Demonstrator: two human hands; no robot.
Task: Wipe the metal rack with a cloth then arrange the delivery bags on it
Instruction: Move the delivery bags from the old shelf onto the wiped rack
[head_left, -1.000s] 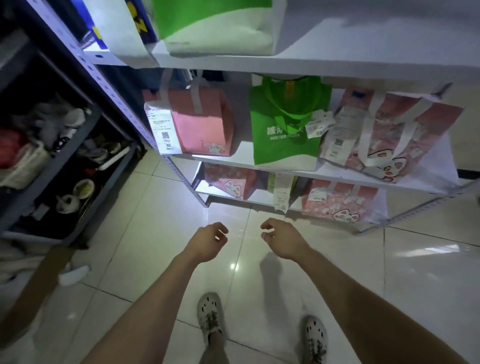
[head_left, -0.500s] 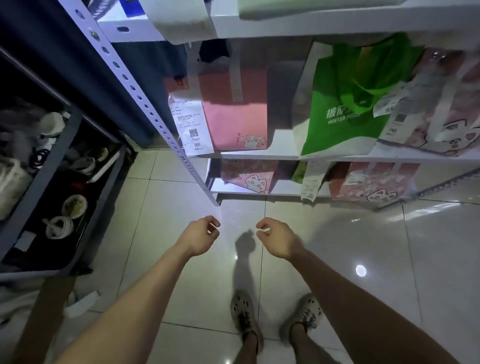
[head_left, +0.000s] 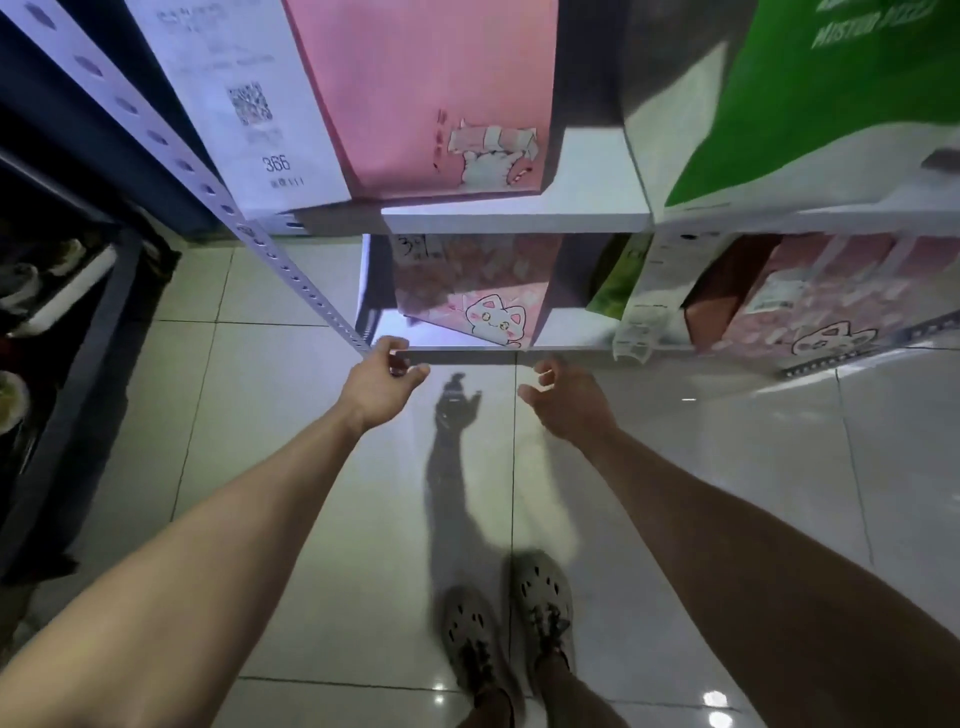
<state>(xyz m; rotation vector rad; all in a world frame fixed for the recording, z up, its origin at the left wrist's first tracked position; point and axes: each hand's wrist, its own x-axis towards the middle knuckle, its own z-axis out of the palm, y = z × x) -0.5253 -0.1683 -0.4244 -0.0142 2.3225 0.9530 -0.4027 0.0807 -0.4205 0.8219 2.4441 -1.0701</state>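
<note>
The rack now fills far more of the view than half a second ago. Both hands have come forward from open floor to the front edge of its bottom shelf, and the feet have drawn side by side.

Nearest, two grey clog shoes (head_left: 540, 597) stand together on the glossy tiled floor (head_left: 311, 519). Both bare forearms stretch ahead over it, throwing a shadow (head_left: 447, 493) between them.

The left hand (head_left: 382, 384) holds nothing, its fingers and thumb loosely curled. It sits just beside the foot of the rack's perforated post (head_left: 311, 296); whether it touches the metal is unclear. The right hand (head_left: 569, 402) is also empty and half curled, low in front of the bottom shelf (head_left: 566, 325) and apart from the left hand.

On that bottom shelf a lower pink bag (head_left: 478, 296) with a cat face stands tilted at the left. A small green bag (head_left: 621, 280) and a hanging paper slip (head_left: 644, 306) come next, then a second lower pink bag (head_left: 831, 306) at the right.

Above, on the middle shelf (head_left: 514, 221), an upper pink bag (head_left: 431, 93) stands at the left, with a long receipt (head_left: 244, 104) marked 366 hanging at its left side. A large green bag (head_left: 831, 104) stands to its right, with a gap between them.

Dark shelving (head_left: 88, 338) with blurred items stands at far left.
</note>
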